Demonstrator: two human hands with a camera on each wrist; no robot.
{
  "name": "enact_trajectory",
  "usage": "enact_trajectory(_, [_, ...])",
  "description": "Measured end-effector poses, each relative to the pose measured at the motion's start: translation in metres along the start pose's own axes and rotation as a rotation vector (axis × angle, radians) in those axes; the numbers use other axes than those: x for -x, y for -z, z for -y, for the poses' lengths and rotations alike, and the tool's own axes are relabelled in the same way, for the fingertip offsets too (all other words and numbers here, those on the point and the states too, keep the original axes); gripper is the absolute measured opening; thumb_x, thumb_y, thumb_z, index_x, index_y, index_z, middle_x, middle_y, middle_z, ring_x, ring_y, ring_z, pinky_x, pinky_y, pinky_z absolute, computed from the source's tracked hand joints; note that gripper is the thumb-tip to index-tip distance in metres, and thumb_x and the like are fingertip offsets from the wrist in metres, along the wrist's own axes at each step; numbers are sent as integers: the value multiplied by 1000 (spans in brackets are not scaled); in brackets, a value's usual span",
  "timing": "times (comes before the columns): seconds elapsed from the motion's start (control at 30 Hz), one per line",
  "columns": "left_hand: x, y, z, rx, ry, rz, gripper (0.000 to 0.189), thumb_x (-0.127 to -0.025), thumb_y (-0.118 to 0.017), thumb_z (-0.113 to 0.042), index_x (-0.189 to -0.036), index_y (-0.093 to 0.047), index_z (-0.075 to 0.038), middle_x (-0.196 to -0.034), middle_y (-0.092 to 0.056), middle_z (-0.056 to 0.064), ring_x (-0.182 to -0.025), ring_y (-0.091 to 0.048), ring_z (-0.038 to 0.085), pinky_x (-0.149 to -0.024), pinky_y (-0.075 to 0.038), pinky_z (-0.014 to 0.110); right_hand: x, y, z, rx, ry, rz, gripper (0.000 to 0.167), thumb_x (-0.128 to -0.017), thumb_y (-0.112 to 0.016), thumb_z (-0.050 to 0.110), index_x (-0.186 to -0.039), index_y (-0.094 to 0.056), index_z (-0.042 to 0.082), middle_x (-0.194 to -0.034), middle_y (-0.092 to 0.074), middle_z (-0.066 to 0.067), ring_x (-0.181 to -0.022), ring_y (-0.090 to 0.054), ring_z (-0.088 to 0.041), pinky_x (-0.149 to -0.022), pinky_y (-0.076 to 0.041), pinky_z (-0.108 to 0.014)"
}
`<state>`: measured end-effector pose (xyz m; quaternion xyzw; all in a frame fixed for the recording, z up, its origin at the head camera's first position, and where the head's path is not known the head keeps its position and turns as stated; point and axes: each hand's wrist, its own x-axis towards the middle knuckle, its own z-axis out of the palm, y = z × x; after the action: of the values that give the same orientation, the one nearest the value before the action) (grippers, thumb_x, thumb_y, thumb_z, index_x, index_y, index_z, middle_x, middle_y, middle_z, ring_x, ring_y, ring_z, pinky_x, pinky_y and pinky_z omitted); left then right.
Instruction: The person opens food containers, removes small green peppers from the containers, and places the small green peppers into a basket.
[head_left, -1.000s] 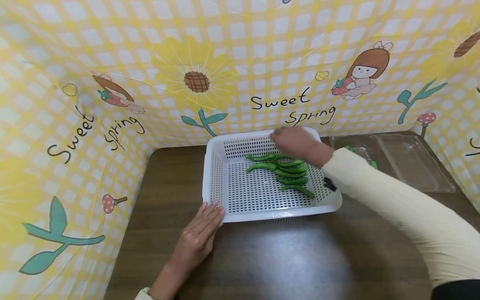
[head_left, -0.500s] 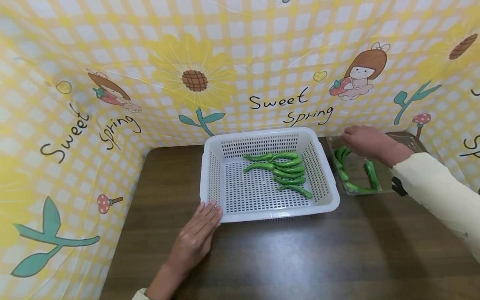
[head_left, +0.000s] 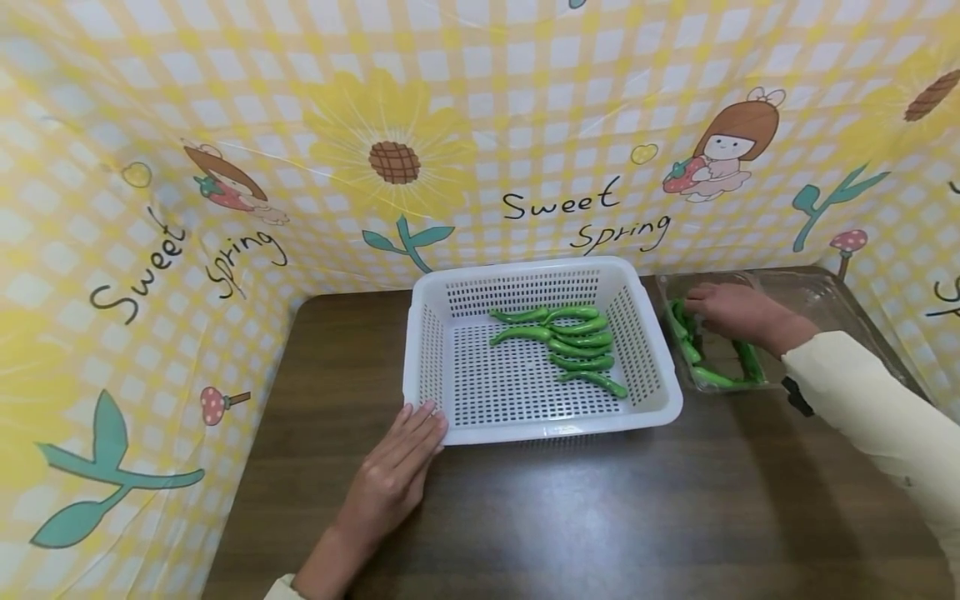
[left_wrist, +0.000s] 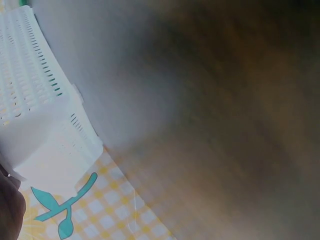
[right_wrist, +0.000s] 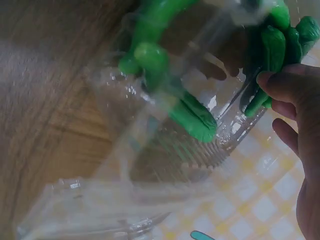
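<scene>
A white perforated plastic basket stands mid-table, with several green chili peppers lying in its right half. My left hand rests with straight fingers on the basket's near left corner; only part of it shows in the left wrist view. To the basket's right, my right hand is down in a clear plastic box among more green peppers. In the right wrist view, its thumb and fingers pinch a green pepper at the box's side; the fingertips behind it are hidden.
Beside the box lies its clear lid, partly behind the right forearm. A yellow checked cloth forms walls at the back and sides of the brown table.
My right hand has moved from over the basket rightward to the clear box, then lowered among the peppers there. My left hand has stayed on the basket's corner.
</scene>
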<state>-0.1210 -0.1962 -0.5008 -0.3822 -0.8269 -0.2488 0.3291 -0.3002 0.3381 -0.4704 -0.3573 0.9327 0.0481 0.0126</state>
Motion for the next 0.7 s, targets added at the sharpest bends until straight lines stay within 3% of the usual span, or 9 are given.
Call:
enact_trajectory(0.2, [-1, 0, -1, 6, 2, 6, 31, -108, -52, -15, -123, -71, 5, -124, -73, 21, -118, -70, 38, -118, -47, 46, 3, -7, 0, 48, -13, -45, 21, -81, -81, -3, -98, -73, 7, -102, -70, -9, -93, -65, -27, -75, -63, -47])
enact_trajectory(0.33, [-1, 0, -1, 6, 1, 3, 31, -108, -51, -15, -123, -71, 5, -124, -72, 21, -118, -70, 38, -119, -47, 45, 3, -9, 0, 103, -8, -48, 16, -84, -80, -3, -91, -72, 8, -94, -66, -6, -86, -60, -23, -69, -60, -44])
enact_trajectory(0.43, [-1, 0, -1, 6, 0, 2, 31, -108, -52, -15, -122, -71, 5, -124, -72, 21, -118, -70, 38, -118, -48, 46, 4, -6, -1, 79, -25, -20, 16, -85, -78, -4, -88, -69, 10, -91, -65, -5, -81, -58, -20, -66, -58, -41])
enact_trajectory(0.6, [-1, 0, 0, 2, -12, -7, 30, -108, -52, -13, -123, -71, 5, -125, -72, 21, -118, -70, 38, -118, -48, 46, 6, 13, -7, -6, -95, 16, 19, -84, -76, -4, -91, -66, 10, -89, -65, -3, -75, -61, -14, -63, -60, -38])
enact_trajectory(0.7, [-1, 0, 0, 0, -19, -12, 30, -108, -52, -13, -122, -71, 5, -124, -72, 22, -118, -70, 38, -119, -47, 46, 8, 30, -10, -31, -128, -22, 19, -85, -78, 0, -95, -65, 9, -90, -61, -3, -73, -58, -14, -59, -56, -37])
